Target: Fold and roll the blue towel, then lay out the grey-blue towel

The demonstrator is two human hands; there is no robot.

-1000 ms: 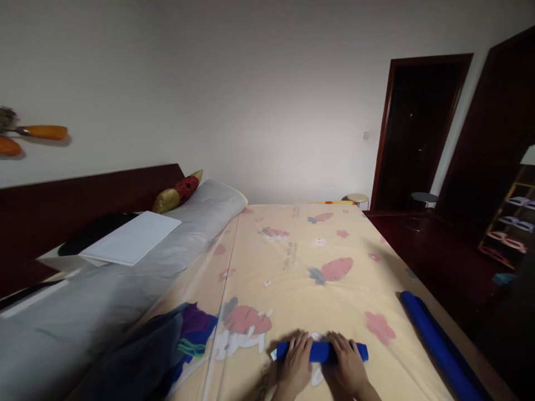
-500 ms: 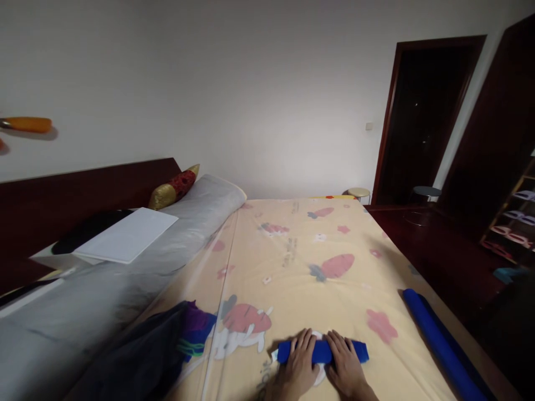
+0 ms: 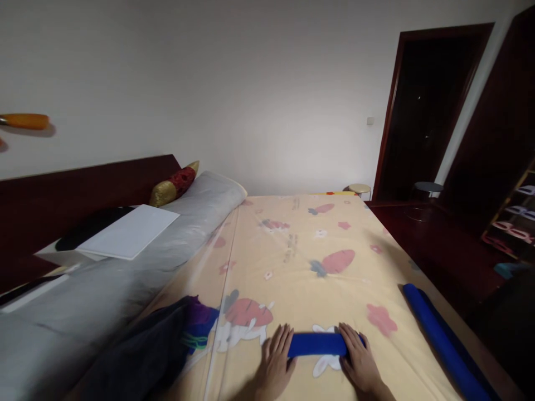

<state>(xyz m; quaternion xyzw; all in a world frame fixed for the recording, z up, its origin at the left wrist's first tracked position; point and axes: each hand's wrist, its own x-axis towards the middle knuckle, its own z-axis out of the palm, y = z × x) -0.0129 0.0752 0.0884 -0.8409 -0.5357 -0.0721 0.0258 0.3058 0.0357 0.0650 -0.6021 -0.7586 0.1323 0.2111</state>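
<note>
A short blue fabric roll [image 3: 317,344] lies crosswise on the yellow carrot-print bedsheet [image 3: 301,262] near the bottom of the head view. My left hand [image 3: 276,365] lies flat, fingers spread, against the roll's left end. My right hand [image 3: 359,362] lies flat over its right end. Neither hand is closed around the roll. A longer blue roll [image 3: 438,340] lies along the bed's right edge.
Dark and purple clothing [image 3: 163,345] is heaped at the lower left. A long grey bolster [image 3: 137,267] runs along the dark headboard, with a white sheet [image 3: 127,239] and a red-gold cushion [image 3: 173,184] on it. Stools [image 3: 359,189] and a dark doorway [image 3: 422,111] stand beyond.
Both hands have slid apart from the middle of the blue roll to its two ends, leaving the middle of the roll uncovered. The camera has tilted slightly.
</note>
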